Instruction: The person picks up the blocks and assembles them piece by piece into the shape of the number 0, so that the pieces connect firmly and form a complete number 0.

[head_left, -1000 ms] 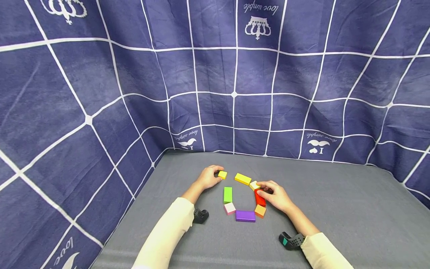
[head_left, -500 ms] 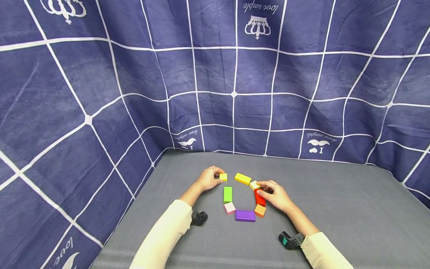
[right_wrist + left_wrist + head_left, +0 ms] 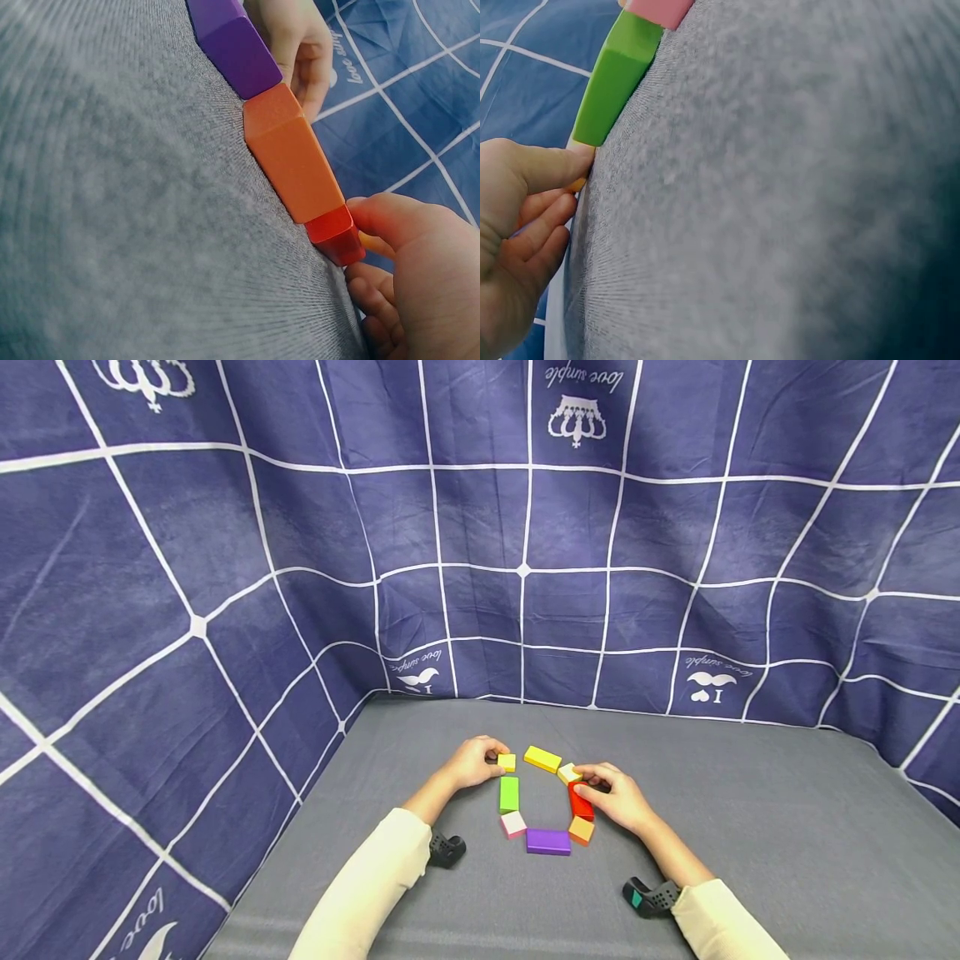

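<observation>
In the head view, my left hand (image 3: pixel 476 762) pinches a small yellow block (image 3: pixel 507 763) between thumb and fingers, just beyond the far end of a green block (image 3: pixel 509 795). The wrist view of that hand (image 3: pixel 525 202) mostly hides the small block behind the thumb, beside the green block (image 3: pixel 615 82). On the right side, my right hand (image 3: pixel 617 795) grips a red block (image 3: pixel 582 807), its thumb over the top and a fingertip at the pale yellow block (image 3: pixel 568 774). The right wrist view has the thumb against the red block (image 3: pixel 337 234), fingers curled on its far side.
The blocks form a ring on the grey cloth-covered table (image 3: pixel 750 827): a long yellow block (image 3: pixel 542 759), an orange one (image 3: pixel 581 830), a purple one (image 3: pixel 548 842) and a pink one (image 3: pixel 513 824). A blue checked curtain (image 3: pixel 480 527) hangs behind and at the left.
My left hand has moved the small yellow block right and nearer, toward the green block's far end. The right hand stays in place on the red block.
</observation>
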`<act>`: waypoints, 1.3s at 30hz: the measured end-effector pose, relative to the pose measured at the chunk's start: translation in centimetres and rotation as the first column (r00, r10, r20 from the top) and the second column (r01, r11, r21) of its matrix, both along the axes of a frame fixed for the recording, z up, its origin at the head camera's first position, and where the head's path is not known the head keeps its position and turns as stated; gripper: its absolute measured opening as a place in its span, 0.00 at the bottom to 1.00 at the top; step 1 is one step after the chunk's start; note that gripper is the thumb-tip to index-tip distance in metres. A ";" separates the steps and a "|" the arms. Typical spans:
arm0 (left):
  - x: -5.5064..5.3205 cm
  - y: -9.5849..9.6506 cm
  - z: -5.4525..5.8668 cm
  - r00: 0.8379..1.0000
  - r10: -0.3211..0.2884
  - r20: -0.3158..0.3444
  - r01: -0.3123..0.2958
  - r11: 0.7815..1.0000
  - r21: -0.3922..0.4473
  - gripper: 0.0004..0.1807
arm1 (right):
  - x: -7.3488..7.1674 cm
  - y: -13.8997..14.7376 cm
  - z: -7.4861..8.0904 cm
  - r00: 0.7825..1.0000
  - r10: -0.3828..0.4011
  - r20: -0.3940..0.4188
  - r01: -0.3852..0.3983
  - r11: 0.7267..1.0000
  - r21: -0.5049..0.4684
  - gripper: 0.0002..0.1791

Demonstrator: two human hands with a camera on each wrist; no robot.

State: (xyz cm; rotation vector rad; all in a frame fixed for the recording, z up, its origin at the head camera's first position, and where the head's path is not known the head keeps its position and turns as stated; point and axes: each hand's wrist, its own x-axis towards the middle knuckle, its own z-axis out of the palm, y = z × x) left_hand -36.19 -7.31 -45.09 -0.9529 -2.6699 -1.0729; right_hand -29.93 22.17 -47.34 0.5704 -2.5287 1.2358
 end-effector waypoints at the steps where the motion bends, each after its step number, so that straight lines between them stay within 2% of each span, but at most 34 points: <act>1: -0.2 -0.1 -0.1 1.000 -0.012 -0.006 0.012 1.000 0.007 0.15 | 0.0 0.0 0.0 1.000 0.002 -0.002 -0.002 1.000 0.000 0.16; 2: -1.0 -0.2 -0.9 0.999 -0.033 -0.040 0.034 0.999 0.017 0.14 | 0.0 0.0 0.0 1.000 0.004 -0.005 -0.004 1.000 0.000 0.16; 5: -1.2 -0.2 -1.0 0.997 -0.043 -0.067 0.043 0.999 0.004 0.14 | 0.0 0.0 0.1 1.000 0.013 -0.012 -0.013 1.000 0.000 0.16; 8: -0.9 0.1 -0.6 0.998 -0.023 -0.066 0.022 1.000 -0.004 0.14 | 0.0 -0.1 0.2 1.000 0.016 -0.012 -0.016 1.000 -0.001 0.16; 9: 0.1 0.3 0.4 0.999 0.002 -0.041 -0.002 1.000 -0.018 0.14 | 0.0 -0.1 0.2 1.000 0.016 -0.012 -0.016 1.000 0.000 0.16; 16: 1.3 1.2 1.5 0.996 0.089 -0.028 -0.091 0.992 -0.082 0.13 | 0.1 -0.1 0.4 1.000 0.010 0.000 -0.010 1.000 0.003 0.16; 24: 1.3 1.9 1.9 0.983 0.175 0.060 -0.170 0.982 -0.084 0.10 | 0.1 -0.2 0.4 1.000 0.009 -0.002 -0.009 1.000 -0.001 0.16; 31: 1.3 2.2 2.0 0.982 0.183 0.053 -0.178 0.979 -0.101 0.07 | 0.3 -0.1 0.3 1.000 -0.006 0.009 0.006 1.000 -0.003 0.15; 39: 1.4 2.2 1.6 0.978 0.195 0.073 -0.186 0.976 -0.111 0.08 | 0.3 -0.1 0.2 1.000 -0.003 0.010 0.003 1.000 -0.006 0.15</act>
